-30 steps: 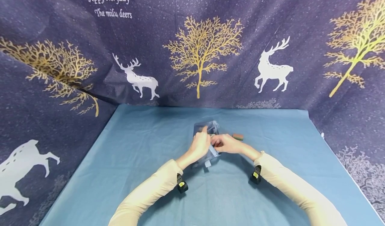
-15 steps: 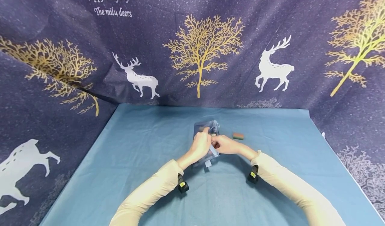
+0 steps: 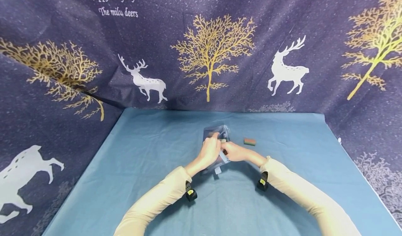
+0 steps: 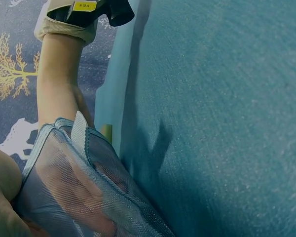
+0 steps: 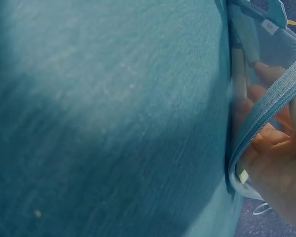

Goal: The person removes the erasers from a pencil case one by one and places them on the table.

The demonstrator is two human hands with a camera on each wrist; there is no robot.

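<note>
A blue mesh zip pouch [image 3: 224, 160] lies under both hands near the middle of the table. My left hand [image 3: 209, 149] grips its left side, the index finger pointing away from me. My right hand [image 3: 236, 151] reaches in through the zipped opening from the right. Through the mesh [image 4: 59, 182] in the left wrist view, its fingers show blurred inside. The right wrist view has the zip edge [image 5: 266, 118] crossing that hand [image 5: 276, 163], with a pale flat thing [image 5: 239, 74] beside the fingers. Whether the right fingers hold anything is hidden.
A small block [image 3: 250, 142], reddish brown above and green below, lies right of the pouch. A white tag [image 3: 217, 170] sticks out at the pouch's near end. Blue cloth [image 3: 150, 152] covers the table, and a printed deer curtain [image 3: 188, 72] hangs behind.
My right hand has moved slightly left and deeper into the pouch, its fingers now more hidden. The left hand keeps its hold, nearly still. The small block now shows fully, apart from the hand.
</note>
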